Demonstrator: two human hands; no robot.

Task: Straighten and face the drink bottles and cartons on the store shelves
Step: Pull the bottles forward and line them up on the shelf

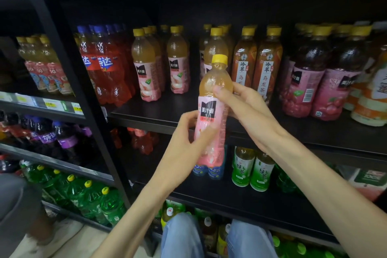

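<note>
Peach bottle (211, 109) is off the shelf (146, 114), held in the air in front of the gap between the peach row (146, 69) and the oolong bottles (266, 65). Yellow cap up, body near upright with a slight lean, black logo label facing the camera.

Risks, as judged from here:
- The wrap is glossy and the bottle is full, and nothing supports its base. If one hand lets go to re-grip, it could slide down through the other.
- The slot behind is narrow. Going back in, the bottle's shoulder or the right knuckles could clip the oolong bottles just beside it and knock them askew or over.
- Set down while turning, the label could end up off-front, so the facing would need redoing.
- The shelf lip is close below; a base caught on it would tip the bottle forward.

Left hand (184, 132): reaches up from lower left, fingers curled round the lower pink label, grip closed on the bottle's left side.

Right hand (240, 102): comes in from the right, wrist bent, thumb across the front at the label's top edge, fingers wrapped behind. Grip closed on the upper body, below the shoulder.
</note>
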